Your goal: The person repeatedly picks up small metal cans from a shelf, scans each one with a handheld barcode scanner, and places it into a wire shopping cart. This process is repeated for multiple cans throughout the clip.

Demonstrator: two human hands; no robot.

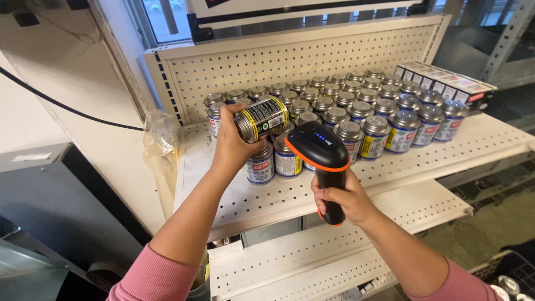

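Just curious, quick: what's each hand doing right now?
Left hand: closed around a yellow-and-black can, tipped sideways.
Right hand: closed on a black-and-orange scanner.

Daylight is coming through a window [161, 17] above the white pegboard shelving [290, 56], with a grey cabinet [56, 206] standing left of it.
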